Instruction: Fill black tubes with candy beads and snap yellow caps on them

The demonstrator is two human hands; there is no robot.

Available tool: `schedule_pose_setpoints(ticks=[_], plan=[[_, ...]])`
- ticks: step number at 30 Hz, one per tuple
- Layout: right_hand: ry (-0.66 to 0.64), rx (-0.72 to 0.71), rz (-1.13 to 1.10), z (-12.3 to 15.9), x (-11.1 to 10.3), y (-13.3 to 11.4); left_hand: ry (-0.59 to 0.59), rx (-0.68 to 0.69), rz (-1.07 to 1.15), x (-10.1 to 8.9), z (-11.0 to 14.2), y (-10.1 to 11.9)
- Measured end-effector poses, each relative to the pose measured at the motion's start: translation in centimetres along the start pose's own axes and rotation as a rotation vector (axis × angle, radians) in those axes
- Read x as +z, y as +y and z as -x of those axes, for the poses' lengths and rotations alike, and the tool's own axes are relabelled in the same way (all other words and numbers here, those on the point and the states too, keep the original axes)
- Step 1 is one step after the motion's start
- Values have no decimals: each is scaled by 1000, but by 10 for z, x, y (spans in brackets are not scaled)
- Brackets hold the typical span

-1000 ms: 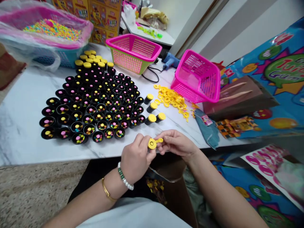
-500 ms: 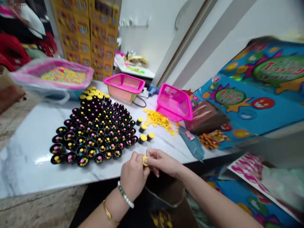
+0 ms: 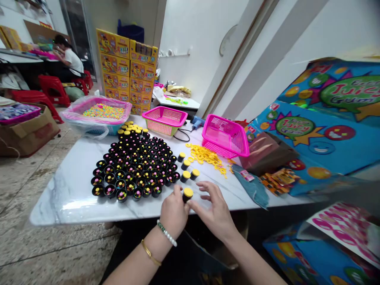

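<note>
Between the fingers of my left hand (image 3: pixel 174 211) is a small black tub with a yellow lid (image 3: pixel 187 192), held upright by the table's front edge. My right hand (image 3: pixel 216 209) is just to its right, fingers spread and curved. Its thumb tip comes close to the tub's base; whether they touch I cannot tell. Beyond my hands stand several yellow-lidded black tubs (image 3: pixel 185 176). To the left, many open black tubs (image 3: pixel 130 177) with colourful small candies stand packed together. Yellow plastic ring-tabbed caps (image 3: pixel 204 155) lie in a loose pile behind the lidded tubs.
A lined basin of candies (image 3: pixel 103 111) is at the back left. Two pink baskets (image 3: pixel 225 136) (image 3: pixel 164 115), a blue glue gun (image 3: pixel 197 122) and stacked yellow boxes (image 3: pixel 115 65) are behind. Blue gum cartons (image 3: pixel 329 118) border the right. Another person (image 3: pixel 71 61) sits far left.
My view has tipped upward. The yellow cap between both hands went onto the black tub, now seen lidded in my left hand. My right fingers have come off it and spread.
</note>
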State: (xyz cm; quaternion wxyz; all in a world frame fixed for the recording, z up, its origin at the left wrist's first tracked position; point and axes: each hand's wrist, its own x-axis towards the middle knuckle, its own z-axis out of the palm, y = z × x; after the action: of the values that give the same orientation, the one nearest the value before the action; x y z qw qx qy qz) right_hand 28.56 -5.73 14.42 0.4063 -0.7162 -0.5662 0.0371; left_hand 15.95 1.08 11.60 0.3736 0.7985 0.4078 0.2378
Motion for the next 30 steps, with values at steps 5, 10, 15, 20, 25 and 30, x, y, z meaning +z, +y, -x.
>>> schedule_pose_setpoints(ticks=[5, 10, 15, 20, 25, 30], plan=[[0, 71, 42, 7, 14, 2, 48, 61, 14, 3, 2, -7], [70, 80, 176, 0, 23, 18, 89, 123, -12, 6, 5, -9], [258, -97, 281, -16, 29, 33, 116, 180, -24, 8, 7, -10], [131, -165, 334, -43, 38, 43, 131, 191, -49, 8, 10, -10], [58, -175, 385, -66, 44, 49, 137, 204, -54, 8, 11, -9], [-21, -157, 444, -76, 41, 39, 148, 210, -54, 9, 12, -8]])
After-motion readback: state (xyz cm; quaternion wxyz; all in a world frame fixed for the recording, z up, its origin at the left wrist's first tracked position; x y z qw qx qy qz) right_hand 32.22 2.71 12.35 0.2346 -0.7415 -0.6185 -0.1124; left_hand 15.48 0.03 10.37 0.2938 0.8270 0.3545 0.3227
